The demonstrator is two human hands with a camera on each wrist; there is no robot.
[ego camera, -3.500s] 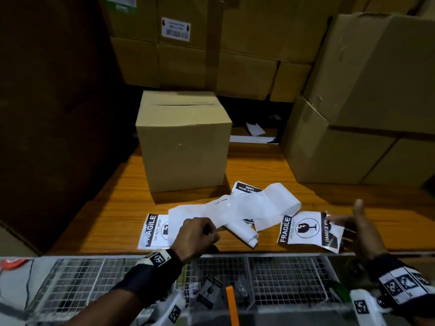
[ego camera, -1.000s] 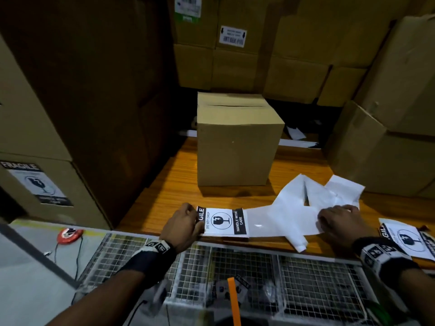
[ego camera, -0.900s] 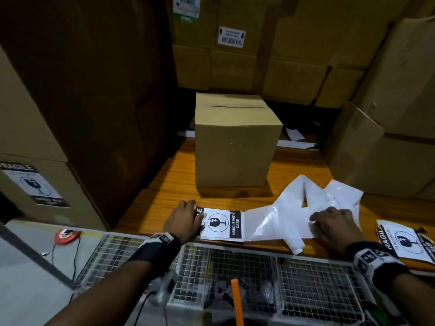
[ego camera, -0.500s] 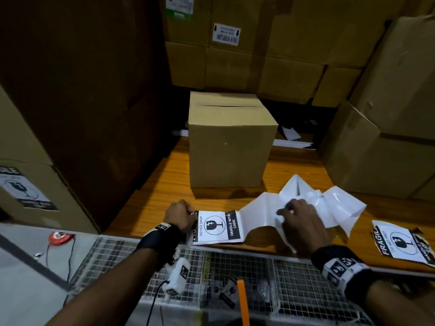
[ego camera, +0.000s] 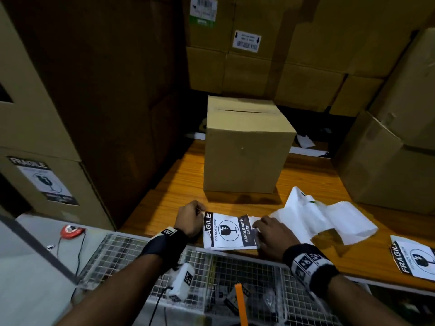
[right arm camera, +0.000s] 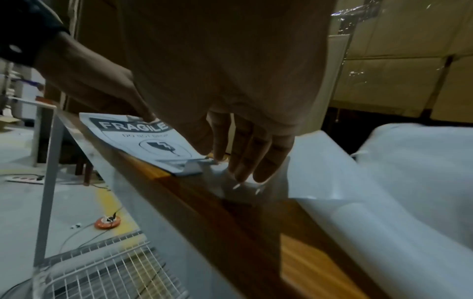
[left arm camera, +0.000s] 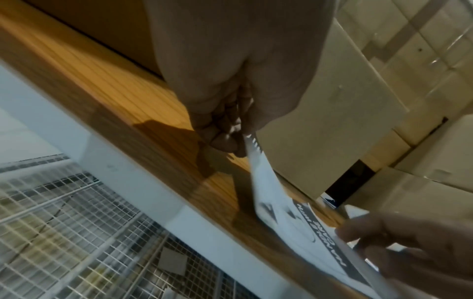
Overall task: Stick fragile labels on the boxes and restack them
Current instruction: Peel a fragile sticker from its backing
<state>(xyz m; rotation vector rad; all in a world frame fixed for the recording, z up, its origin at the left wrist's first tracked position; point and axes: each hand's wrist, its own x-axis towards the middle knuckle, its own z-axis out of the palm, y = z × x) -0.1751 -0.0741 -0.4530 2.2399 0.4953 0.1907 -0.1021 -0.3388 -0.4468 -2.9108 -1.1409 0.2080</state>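
Seen from the head view, a fragile label [ego camera: 230, 231] is held at the near edge of the wooden surface [ego camera: 179, 184]. Its left end is pinched by the left hand [ego camera: 191, 217], whose fingers are curled around the edge. The right hand [ego camera: 270, 234] is laid on the label's right end, where the loose white backing strip [ego camera: 324, 220] begins; whether the paper is pinched there cannot be told from this view. A closed cardboard box [ego camera: 247, 156] is stood on the surface just behind the label, with its front face bare. A second fragile label [ego camera: 414, 260] is seen lying far to the right. At the left, a stacked box [ego camera: 35, 180] already bears a label. A wire basket [ego camera: 235, 278] is placed below the surface's edge.

From the left wrist view, the label [left arm camera: 281, 198] is seen gripped at its end between the curled fingers [left arm camera: 225, 139] of the left hand, lifted slightly off the surface, while the right hand [left arm camera: 414, 246] is met at its far end.

From the right wrist view, the right hand's fingers [right arm camera: 250, 159] are shown nearly straight and pointed down, their tips set on the backing strip [right arm camera: 384, 182] beside the label's [right arm camera: 143, 139] lifted corner. The label's far end is held by the left hand [right arm camera: 102, 85].
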